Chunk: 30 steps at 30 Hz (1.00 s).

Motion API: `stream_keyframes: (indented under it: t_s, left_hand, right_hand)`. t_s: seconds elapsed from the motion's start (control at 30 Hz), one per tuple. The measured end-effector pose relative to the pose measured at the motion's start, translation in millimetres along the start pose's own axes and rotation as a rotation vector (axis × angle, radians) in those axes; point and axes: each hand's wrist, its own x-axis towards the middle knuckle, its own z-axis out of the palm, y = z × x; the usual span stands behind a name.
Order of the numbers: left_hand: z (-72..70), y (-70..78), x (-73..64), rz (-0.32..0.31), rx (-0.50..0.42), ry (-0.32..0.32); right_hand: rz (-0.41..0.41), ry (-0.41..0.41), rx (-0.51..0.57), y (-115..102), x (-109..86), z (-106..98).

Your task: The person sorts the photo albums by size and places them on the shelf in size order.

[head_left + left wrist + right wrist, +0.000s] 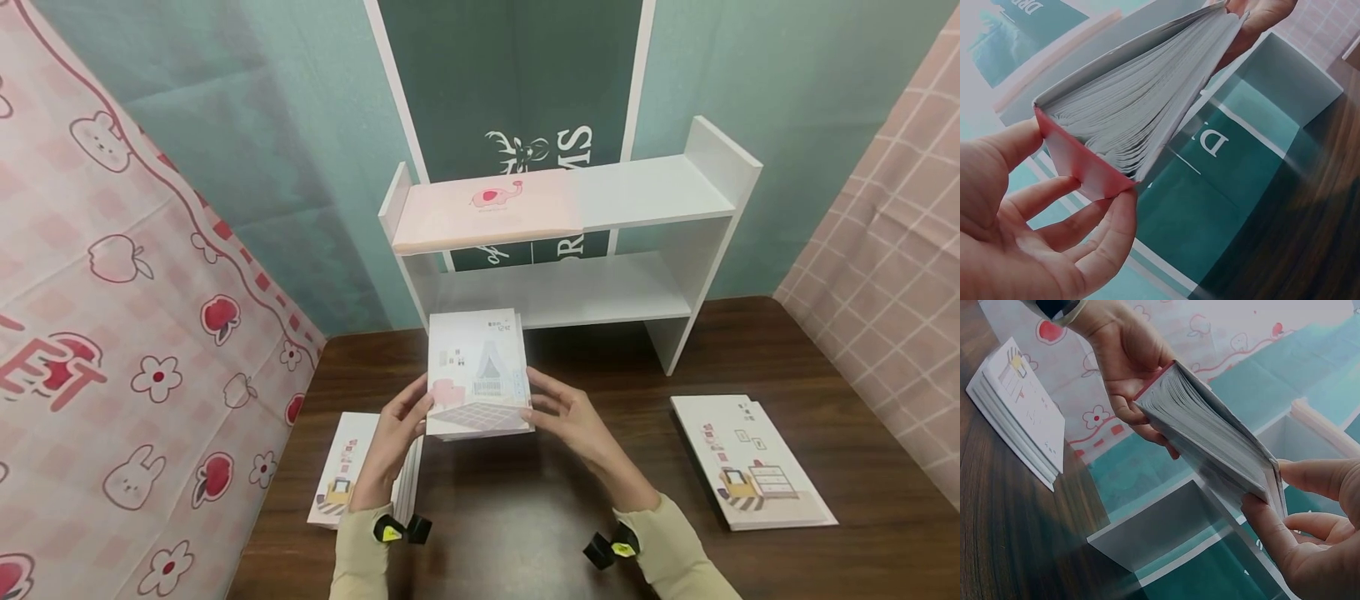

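Observation:
Both hands hold up a thick white photo album (480, 371) before the lower shelf, its cover showing a canopied crib. My left hand (401, 429) grips its left side; in the left wrist view the thumb and fingers pinch the red spine (1085, 153). On the opposite edge, my right hand (572, 417) pinches the covers between thumb and fingers, as the right wrist view shows. Between the covers, the album's many pages (1210, 431) fan slightly. Beneath the left forearm lies a stack of similar albums (345, 467), partly hidden.
A white two-tier shelf (607, 292) stands at the table's back. A pink elephant-printed sheet or box (491, 208) covers its upper left. More white albums (753, 467) lie at the right of the dark wooden table (517, 517). Patterned cloths (165, 292) hang at the sides.

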Motion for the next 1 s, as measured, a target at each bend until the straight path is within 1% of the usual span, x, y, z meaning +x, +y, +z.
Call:
stream_keyframes:
  t_s: [0.2, 0.3, 0.5, 0.6, 0.8, 1.0]
  left_hand:
    - [0.1, -0.6, 0.5, 0.008, -0.036, 0.005]
    - [0.2, -0.2, 0.4, 0.014, -0.050, 0.006]
    - [-0.4, 1.1, 2.1, 0.041, -0.047, -0.002]
    - [-0.5, 2.0, 3.1, 0.042, -0.043, 0.009]
    - [0.8, 4.1, 4.4, 0.041, -0.037, 0.026]
    - [3.6, 6.4, 4.9, 0.063, -0.017, 0.077]
  right_hand:
    - [-0.004, 0.002, -0.006, -0.2, 1.0, 1.4]
    - [0.006, 0.011, -0.019, -0.4, 2.0, 2.1]
    - [0.015, 0.018, -0.047, 0.0, 3.2, 5.1]
    - [-0.006, 0.007, -0.041, -0.3, 3.2, 6.8]
    - [-0.048, 0.007, 0.009, -0.6, 4.0, 9.1]
    - [-0.063, 0.023, -0.058, -0.1, 4.9, 12.5]
